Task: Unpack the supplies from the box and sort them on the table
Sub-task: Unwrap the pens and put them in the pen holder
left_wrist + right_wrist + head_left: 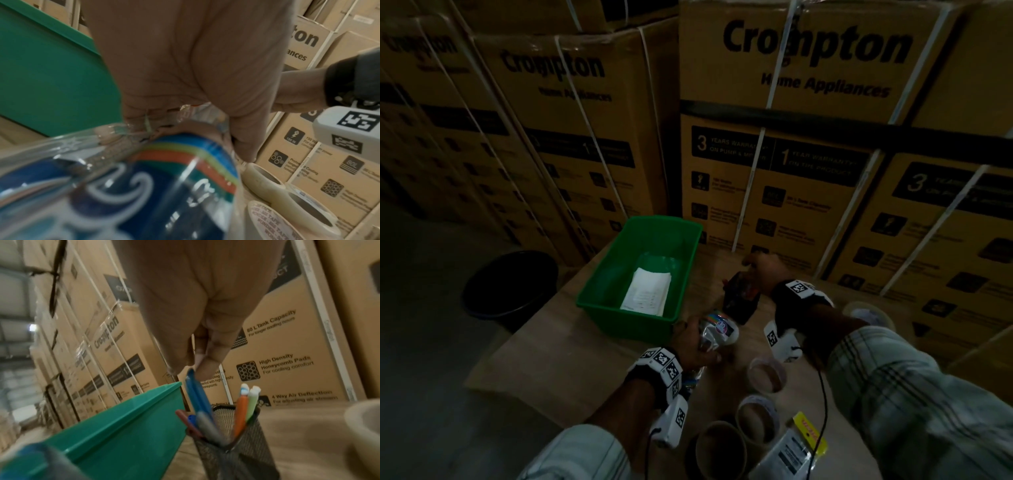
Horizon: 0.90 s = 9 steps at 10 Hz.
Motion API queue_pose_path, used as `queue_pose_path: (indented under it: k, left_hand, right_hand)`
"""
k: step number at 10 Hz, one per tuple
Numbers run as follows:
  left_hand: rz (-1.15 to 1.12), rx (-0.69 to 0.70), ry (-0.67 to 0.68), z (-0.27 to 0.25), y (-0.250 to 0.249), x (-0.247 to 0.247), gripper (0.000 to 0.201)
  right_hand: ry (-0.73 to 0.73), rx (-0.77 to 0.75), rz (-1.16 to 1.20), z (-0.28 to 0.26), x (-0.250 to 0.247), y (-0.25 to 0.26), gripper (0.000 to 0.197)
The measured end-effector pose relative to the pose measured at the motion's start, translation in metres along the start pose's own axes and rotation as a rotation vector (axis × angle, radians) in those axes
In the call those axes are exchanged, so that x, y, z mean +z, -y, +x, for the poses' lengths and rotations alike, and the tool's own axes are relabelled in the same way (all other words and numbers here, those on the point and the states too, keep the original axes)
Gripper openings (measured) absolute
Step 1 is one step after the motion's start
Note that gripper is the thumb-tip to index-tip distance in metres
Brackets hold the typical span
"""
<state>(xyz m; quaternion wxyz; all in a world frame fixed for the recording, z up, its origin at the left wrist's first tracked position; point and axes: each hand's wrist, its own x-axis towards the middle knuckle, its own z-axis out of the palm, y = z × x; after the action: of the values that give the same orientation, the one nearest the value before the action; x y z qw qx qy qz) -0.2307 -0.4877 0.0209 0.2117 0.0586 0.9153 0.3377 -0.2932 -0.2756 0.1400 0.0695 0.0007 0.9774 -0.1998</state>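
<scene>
Black bin [510, 284]: on the floor left of the table, well apart from the work; not part of the sort.

Green plastic box [599, 294]: on the table [544, 342], open top. Only a folded white paper [647, 291] shows lying flat on its floor. Judgement: light and limp; best slid to a wall and pinched at an edge.

Left hand [693, 342]: fingers curled around a clear-wrapped pack [156, 181] with blue, red and yellow print, held just in front of the box's near right corner. Contents not readable. Judgement: the film looks glossy and slippery and gives under the fingers, so a full wrap around the body is safer than pinching the loose film end.

Right hand [197, 344]: thumb and fingers pinch the top of a blue pen [197, 394] standing in a black mesh pen holder [236, 438], just right of the box; orange, green, red and grey pens stand alongside. Judgement: the holder is light, stiff and top-loaded, so it may tip; take it low around the wall, not by a pen.

Tape rolls [756, 414]: several lie flat in the near right area; rigid and easily hooked through the core. A yellow-headed packet [796, 448] lies beside them.
</scene>
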Motion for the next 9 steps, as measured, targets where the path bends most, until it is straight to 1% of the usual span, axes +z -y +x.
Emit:
queue_pose_path:
  k: [1, 2, 3, 4, 5, 6, 7, 8, 9]
  left_hand:
    - [0.004, 0.007, 0.005, 0.0, -0.002, 0.0, 0.115]
    - [0.012, 0.018, 0.007, 0.006, 0.005, 0.005, 0.115]
    - [0.038, 0.02, 0.019, -0.001, -0.002, 0.003, 0.115]
    - [0.017, 0.027, 0.029, -0.004, 0.001, 0.007, 0.113]
    - [0.005, 0.045, 0.045, -0.012, 0.0, 0.005, 0.11]
    - [0.077, 0.105, 0.04, -0.039, -0.02, -0.01, 0.101]
    - [0.13, 0.141, -0.006, -0.057, -0.03, -0.015, 0.098]
    - [0.343, 0.207, -0.055, -0.07, -0.037, -0.012, 0.083]
    - [0.597, 0.259, -0.041, -0.082, -0.038, -0.008, 0.079]
  right_hand:
    - [-0.03, 0.024, 0.055, -0.006, 0.003, -0.002, 0.03]
    - [-0.075, 0.046, 0.061, -0.017, 0.004, -0.007, 0.026]
    - [-0.095, 0.05, 0.061, -0.033, 0.004, -0.006, 0.025]
    - [-0.12, 0.064, 0.106, -0.046, 0.008, -0.005, 0.018]
    - [-0.134, 0.045, 0.165, -0.058, 0.017, -0.004, 0.014]
    - [-0.015, -0.004, 0.295, -0.075, 0.031, 0.007, 0.015]
    - [0.107, 0.044, 0.278, -0.092, 0.053, 0.015, 0.026]
    - [0.183, 0.228, 0.506, -0.102, 0.082, 0.011, 0.022]
    - [0.212, 0.37, 0.832, -0.139, 0.098, 0.014, 0.015]
